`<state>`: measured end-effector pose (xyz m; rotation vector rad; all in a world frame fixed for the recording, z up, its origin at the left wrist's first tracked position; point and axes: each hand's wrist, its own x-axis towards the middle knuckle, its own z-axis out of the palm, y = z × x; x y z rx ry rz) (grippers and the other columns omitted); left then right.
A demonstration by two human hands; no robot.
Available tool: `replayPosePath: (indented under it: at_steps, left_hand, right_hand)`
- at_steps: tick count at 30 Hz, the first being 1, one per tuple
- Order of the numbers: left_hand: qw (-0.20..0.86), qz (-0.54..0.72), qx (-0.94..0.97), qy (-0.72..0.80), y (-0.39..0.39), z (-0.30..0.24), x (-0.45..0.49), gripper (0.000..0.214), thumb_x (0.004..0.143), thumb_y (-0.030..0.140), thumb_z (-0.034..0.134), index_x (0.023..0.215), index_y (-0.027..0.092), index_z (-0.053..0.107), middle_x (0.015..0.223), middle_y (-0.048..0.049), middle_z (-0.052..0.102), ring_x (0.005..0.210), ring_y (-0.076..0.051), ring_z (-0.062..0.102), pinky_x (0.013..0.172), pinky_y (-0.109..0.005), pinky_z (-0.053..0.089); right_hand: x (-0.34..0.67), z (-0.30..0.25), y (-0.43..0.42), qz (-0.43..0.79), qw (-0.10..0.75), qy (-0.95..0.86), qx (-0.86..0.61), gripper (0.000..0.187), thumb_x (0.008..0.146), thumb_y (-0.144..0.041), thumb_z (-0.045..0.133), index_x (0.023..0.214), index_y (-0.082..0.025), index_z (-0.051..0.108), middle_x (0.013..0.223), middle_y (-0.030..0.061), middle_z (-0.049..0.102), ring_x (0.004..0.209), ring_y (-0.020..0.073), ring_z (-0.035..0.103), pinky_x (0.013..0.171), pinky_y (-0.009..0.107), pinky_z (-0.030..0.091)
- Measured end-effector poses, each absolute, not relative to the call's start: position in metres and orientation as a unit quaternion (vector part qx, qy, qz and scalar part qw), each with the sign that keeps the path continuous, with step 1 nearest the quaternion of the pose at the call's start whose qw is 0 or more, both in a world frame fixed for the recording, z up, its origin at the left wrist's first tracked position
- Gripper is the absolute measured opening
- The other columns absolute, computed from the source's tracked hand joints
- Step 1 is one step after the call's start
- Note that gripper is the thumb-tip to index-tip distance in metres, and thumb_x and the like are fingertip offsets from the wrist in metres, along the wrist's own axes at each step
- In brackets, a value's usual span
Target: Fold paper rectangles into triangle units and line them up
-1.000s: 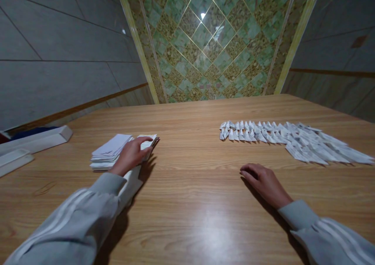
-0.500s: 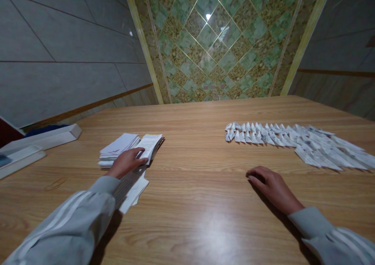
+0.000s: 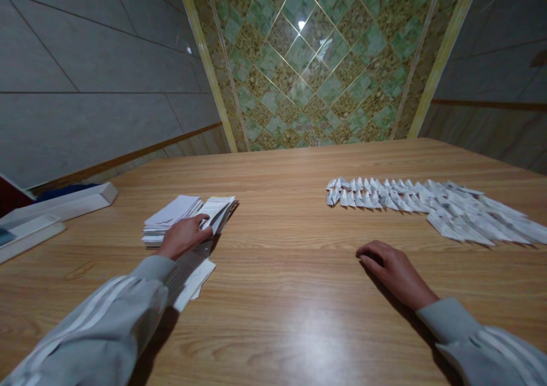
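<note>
My left hand (image 3: 184, 237) is at the near edge of a stack of printed paper slips (image 3: 219, 208). Its thumb and fingers pinch the top sheet, whose near edge is bent up off the pile. Just left of it, partly behind the hand, lies a thicker stack of white paper (image 3: 173, 212). Loose paper sheets (image 3: 193, 283) lie on the table below my left wrist. On the right, my right hand (image 3: 393, 272) rests on the tabletop with its fingers curled in and nothing visible in them.
Rows of small folded paper pieces (image 3: 376, 195) stand at the right, running into overlapping longer folded papers (image 3: 482, 215). White open boxes (image 3: 60, 204) sit at the left edge of the wooden table (image 3: 282, 329). A tiled wall (image 3: 316, 90) rises behind it.
The top sheet under my left hand has been bent up from the stack. My right hand keeps its place on the table. The whole view has shifted slightly.
</note>
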<state>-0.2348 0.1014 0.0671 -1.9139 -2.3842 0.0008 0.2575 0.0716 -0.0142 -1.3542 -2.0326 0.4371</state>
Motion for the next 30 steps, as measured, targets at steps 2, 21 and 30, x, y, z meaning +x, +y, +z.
replayPosePath:
  at_steps: [2, 21, 30]
  left_hand:
    - [0.047, -0.012, -0.625, -0.779, 0.102, 0.067, -0.236, 0.056, 0.084, 0.043, 0.042, 0.128, 0.016, 0.063, 0.116, -0.0137, 0.073, 0.102, -0.033, 0.068, 0.077, -0.034, 0.048]
    - [0.185, -0.136, -0.527, -0.818, 0.096, 0.079, -0.234, 0.041, 0.091, 0.047, 0.045, 0.094, 0.017, 0.072, 0.087, -0.0114, 0.072, 0.081, -0.027, 0.065, 0.058, -0.029, 0.036]
    - [0.131, -0.056, -0.608, -0.781, 0.084, 0.067, -0.228, 0.044, 0.089, 0.053, 0.047, 0.095, 0.017, 0.072, 0.089, -0.0163, 0.074, 0.088, -0.036, 0.067, 0.064, -0.033, 0.040]
  right_hand:
    - [0.257, -0.014, 0.072, 0.164, 0.326, -0.775, -0.516, 0.024, 0.086, -0.037, 0.051, 0.083, -0.021, 0.070, 0.086, 0.0074, 0.072, 0.084, 0.0251, 0.067, 0.078, 0.038, 0.051]
    - [0.256, -0.012, 0.071, 0.168, 0.324, -0.773, -0.519, 0.025, 0.085, -0.037, 0.051, 0.081, -0.022, 0.070, 0.084, 0.0076, 0.071, 0.082, 0.0247, 0.066, 0.076, 0.036, 0.051]
    - [0.255, -0.007, 0.069, 0.169, 0.320, -0.776, -0.517, 0.025, 0.086, -0.037, 0.051, 0.081, -0.021, 0.070, 0.085, 0.0075, 0.071, 0.081, 0.0249, 0.066, 0.076, 0.038, 0.052]
